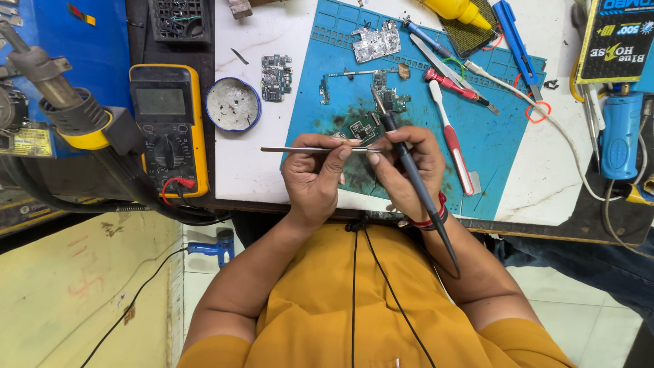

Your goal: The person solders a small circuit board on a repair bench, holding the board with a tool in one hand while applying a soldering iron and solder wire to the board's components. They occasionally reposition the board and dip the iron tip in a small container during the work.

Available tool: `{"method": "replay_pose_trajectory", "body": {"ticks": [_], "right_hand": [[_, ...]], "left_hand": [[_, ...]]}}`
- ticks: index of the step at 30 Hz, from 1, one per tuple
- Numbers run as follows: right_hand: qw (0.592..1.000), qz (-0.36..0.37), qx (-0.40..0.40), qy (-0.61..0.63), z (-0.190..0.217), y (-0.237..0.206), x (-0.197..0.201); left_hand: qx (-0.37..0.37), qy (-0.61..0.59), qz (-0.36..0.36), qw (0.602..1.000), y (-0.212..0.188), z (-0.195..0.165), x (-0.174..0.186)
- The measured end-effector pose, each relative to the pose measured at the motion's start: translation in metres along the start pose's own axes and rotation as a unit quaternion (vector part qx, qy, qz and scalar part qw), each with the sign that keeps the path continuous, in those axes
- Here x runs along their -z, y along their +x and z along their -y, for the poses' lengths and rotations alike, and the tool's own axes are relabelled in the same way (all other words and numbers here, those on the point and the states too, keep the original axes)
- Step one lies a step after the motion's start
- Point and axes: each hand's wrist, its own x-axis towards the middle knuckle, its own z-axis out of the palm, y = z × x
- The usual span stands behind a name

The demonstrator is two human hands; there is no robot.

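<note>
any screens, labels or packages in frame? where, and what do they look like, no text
Yellow-cased black multimeter: left of the white bench, grey blank rectangular screen, round dial below.
Black package with yellow and blue print: top right corner, rectangular, seen upside down.
Small yellow label: far left edge, rectangular, print too small to tell.
Small red-and-yellow sticker: top left, on the blue surface.

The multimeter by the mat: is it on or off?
Apparently off: the multimeter screen is blank grey, no digits showing. Its dial position cannot be read from here.
</note>
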Motion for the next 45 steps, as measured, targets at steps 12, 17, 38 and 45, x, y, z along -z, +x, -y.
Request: {"method": "replay_pose_trajectory", "body": {"ticks": [12, 17, 38, 45], "right_hand": [[0.963, -0.213, 0.097, -0.133, 0.026, 0.018, 0.053], [0.880, -0.198, 0.120, -0.416, 0.037, 0.031, 0.072], [0.929, -0.059, 0.124, -0.344, 0.030, 0.014, -0.008], [0.933, -0.013, 0.161, -0.322, 0.025, 0.012, -0.005]], "left_hand": [[-0.077, 0.060, -0.092, 0.991, 0.024, -0.022, 0.044], [-0.087, 0.053, -0.102, 0.990, 0.031, -0.024, 0.050], [-0.026, 0.119, -0.030, 0.992, 0.020, -0.011, 0.032], [-0.054, 0.215, 0.001, 0.975, 0.021, -0.008, 0.030]]}}
